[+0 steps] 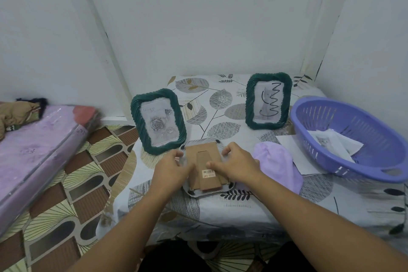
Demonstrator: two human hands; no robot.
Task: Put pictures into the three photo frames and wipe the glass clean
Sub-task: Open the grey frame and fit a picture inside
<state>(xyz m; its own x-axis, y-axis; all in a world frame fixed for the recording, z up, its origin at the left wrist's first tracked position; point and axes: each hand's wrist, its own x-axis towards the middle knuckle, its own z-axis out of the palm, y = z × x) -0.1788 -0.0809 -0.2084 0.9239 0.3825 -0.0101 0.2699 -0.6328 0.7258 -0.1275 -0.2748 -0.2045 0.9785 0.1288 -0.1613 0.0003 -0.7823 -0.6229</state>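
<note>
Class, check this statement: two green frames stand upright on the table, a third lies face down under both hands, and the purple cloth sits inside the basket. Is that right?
Not quite. The head view shows the purple cloth lying on the table beside the basket, not inside it. The rest holds: two green frames stand upright, and a third lies face down under the left hand and right hand.

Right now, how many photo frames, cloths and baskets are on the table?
Photo frames: 3, two standing and one face down under both hands
Cloths: 1
Baskets: 1
Total: 5
</note>
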